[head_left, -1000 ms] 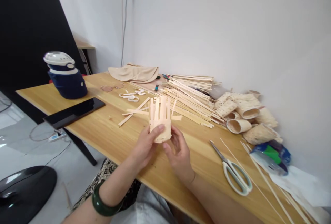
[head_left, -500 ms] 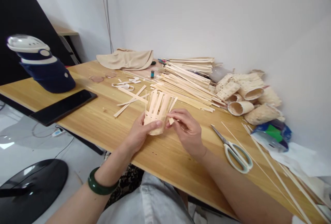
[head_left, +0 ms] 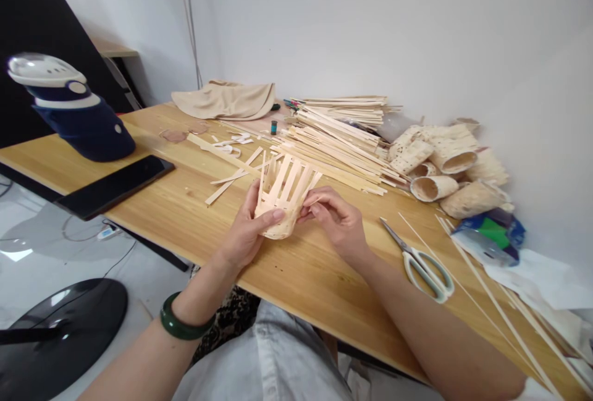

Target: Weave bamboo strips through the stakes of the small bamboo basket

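Note:
A small half-woven basket (head_left: 283,194) of pale wooden strips, its uprights standing loose, is held just above the wooden table (head_left: 194,203). My left hand (head_left: 245,228) wraps round its lower left side with the thumb across the front. My right hand (head_left: 336,219) is closed in a pinch on a strip at the basket's right side. A green bangle (head_left: 178,325) sits on my left wrist.
A heap of wooden strips (head_left: 338,141) lies behind the basket. Several finished woven tubes (head_left: 445,166) sit at the back right. Scissors (head_left: 419,259) lie to the right, with thin sticks (head_left: 486,302) beyond. A black tablet (head_left: 115,185), a blue-white iron (head_left: 69,107) and a beige cloth (head_left: 225,99) are on the left.
The view swung left and down. My right hand moved from under the basket up to its right side and pinched a strip. The basket now tilts a little to the right.

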`<state>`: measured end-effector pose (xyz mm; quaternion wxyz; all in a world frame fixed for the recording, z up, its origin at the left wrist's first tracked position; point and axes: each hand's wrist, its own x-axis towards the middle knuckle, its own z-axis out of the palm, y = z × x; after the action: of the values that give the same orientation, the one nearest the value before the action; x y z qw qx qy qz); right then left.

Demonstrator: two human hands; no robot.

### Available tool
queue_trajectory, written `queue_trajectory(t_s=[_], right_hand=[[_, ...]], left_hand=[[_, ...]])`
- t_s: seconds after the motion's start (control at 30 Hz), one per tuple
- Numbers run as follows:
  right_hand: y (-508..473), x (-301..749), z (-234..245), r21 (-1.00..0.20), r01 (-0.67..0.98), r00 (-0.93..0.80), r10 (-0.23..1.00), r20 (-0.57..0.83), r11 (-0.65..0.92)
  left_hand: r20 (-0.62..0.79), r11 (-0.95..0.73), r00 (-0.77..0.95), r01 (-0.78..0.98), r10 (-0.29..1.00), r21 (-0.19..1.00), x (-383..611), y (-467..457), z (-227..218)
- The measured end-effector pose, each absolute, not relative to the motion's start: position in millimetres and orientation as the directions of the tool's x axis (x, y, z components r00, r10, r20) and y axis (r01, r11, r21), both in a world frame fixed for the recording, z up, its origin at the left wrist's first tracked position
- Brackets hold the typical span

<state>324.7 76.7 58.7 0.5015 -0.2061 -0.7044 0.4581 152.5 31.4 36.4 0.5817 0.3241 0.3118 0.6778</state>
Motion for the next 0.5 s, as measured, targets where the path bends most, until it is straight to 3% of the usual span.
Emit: queue_trajectory(t_s=[0.33,0.5], right_hand=[[73.2,318.4,54.4,-0.901,-0.148,-0.282,0.856,0.433,0.408],[68.6,313.3,57.7,-0.938,-0.193,-0.270,0.903,0.333,0.288]], left_hand=[[0.033,-0.124,-0.166,-0.573,0.986,0.810,153.0,32.4,36.4],[0.016,-0.111,-0.168,-0.572,0.986,0.812,154.9,31.3,36.5]])
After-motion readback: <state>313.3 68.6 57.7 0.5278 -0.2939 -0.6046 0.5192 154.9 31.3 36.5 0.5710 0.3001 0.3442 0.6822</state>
